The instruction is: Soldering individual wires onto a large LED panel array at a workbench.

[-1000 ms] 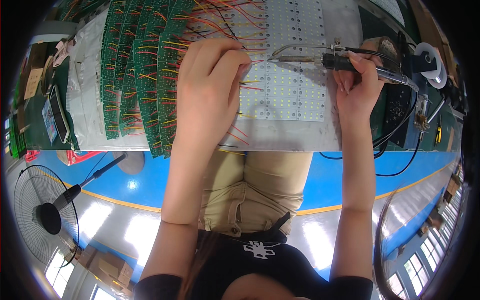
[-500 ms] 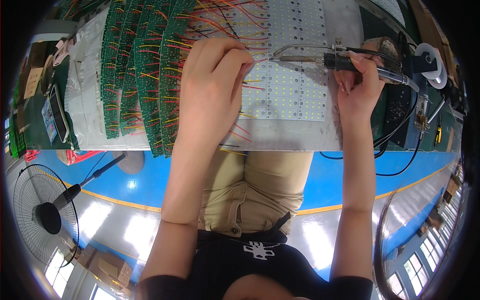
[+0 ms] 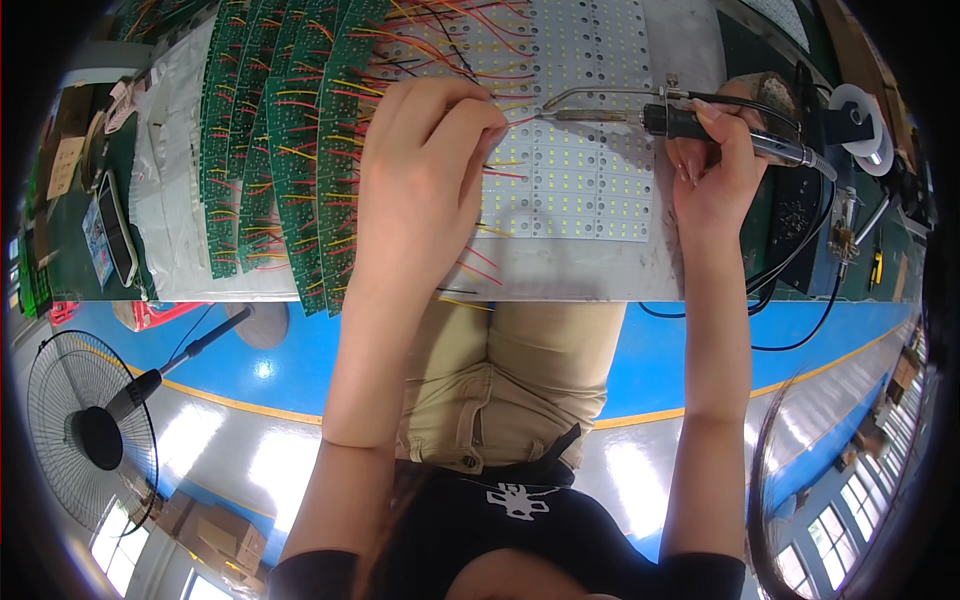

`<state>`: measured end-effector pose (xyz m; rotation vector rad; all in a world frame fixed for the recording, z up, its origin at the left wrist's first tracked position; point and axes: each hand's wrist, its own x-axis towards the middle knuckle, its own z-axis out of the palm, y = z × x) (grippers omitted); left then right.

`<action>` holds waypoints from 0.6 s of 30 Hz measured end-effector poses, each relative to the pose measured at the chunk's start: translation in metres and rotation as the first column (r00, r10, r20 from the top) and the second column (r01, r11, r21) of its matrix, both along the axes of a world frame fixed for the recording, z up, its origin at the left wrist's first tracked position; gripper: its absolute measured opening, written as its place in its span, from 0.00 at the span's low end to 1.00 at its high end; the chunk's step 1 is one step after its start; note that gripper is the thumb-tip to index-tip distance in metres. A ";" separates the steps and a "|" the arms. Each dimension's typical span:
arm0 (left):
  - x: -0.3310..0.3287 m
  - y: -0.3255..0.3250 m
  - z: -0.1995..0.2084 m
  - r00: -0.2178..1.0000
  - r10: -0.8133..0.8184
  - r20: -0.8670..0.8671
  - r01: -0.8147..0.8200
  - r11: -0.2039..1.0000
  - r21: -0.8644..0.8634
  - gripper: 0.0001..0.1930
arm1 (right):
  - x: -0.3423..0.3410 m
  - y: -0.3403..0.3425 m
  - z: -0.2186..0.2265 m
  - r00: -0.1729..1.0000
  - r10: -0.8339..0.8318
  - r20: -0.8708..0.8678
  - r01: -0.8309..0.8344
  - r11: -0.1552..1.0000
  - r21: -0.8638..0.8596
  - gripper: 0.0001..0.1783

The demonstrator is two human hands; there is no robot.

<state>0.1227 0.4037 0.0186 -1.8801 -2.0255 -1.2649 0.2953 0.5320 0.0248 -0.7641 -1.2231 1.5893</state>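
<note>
My right hand [image 3: 718, 165] is closed around the dark handle of a soldering iron [image 3: 680, 122] with a thin curved metal feed tube above its barrel. The iron's tip and the tube end meet close to a red wire [image 3: 520, 121] over a white LED board panel [image 3: 590, 190]. At that wire's other end the fingers of my left hand [image 3: 425, 170] are pinched together, partly hiding it. Beneath and left of this hand lie overlapping green circuit boards [image 3: 300, 170] with many red and yellow wires sticking out.
On the right stand a solder spool [image 3: 862, 130] on a holder and a cleaning block [image 3: 765, 92], with black cables [image 3: 790, 260] hanging past the table edge. A phone [image 3: 117, 228] lies at the left. A floor fan [image 3: 98, 437] stands below left.
The LED panel, soldering iron and right hand have shifted very slightly left in view. Both hands keep the same grip.
</note>
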 end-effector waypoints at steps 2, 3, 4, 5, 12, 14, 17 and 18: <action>-0.001 0.000 -0.002 1.000 -0.004 0.004 0.004 1.000 -0.001 0.05 | 0.000 0.000 0.000 1.000 -0.012 0.005 0.012 1.000 -0.004 0.04; -0.001 -0.001 -0.002 1.000 -0.002 0.005 0.002 1.000 0.000 0.05 | 0.000 -0.001 0.000 1.000 -0.024 0.010 0.024 1.000 -0.008 0.04; 0.000 -0.001 -0.002 1.000 -0.001 0.009 0.001 1.000 0.001 0.05 | 0.000 -0.001 0.000 1.000 -0.023 0.010 0.023 1.000 -0.006 0.04; 0.000 0.000 -0.002 1.000 0.000 0.012 0.000 1.000 -0.001 0.05 | 0.000 -0.001 -0.001 1.000 -0.025 0.013 0.025 1.000 0.002 0.04; -0.001 -0.001 -0.002 1.000 -0.004 0.014 0.004 1.000 -0.007 0.05 | 0.000 -0.002 -0.001 1.000 -0.019 0.013 0.019 1.000 0.003 0.04; -0.001 -0.001 -0.002 1.000 -0.007 0.024 0.007 1.000 -0.005 0.05 | -0.001 -0.003 0.000 1.000 -0.015 0.012 0.015 1.000 0.008 0.04; 0.000 -0.002 -0.001 0.999 0.000 0.033 0.001 1.000 -0.019 0.05 | -0.001 -0.002 0.000 1.000 -0.005 0.010 0.005 1.000 0.019 0.05; 0.000 -0.002 -0.001 0.999 0.000 0.033 0.001 1.000 -0.018 0.05 | -0.001 -0.002 0.000 1.000 0.000 0.009 0.000 1.000 0.025 0.05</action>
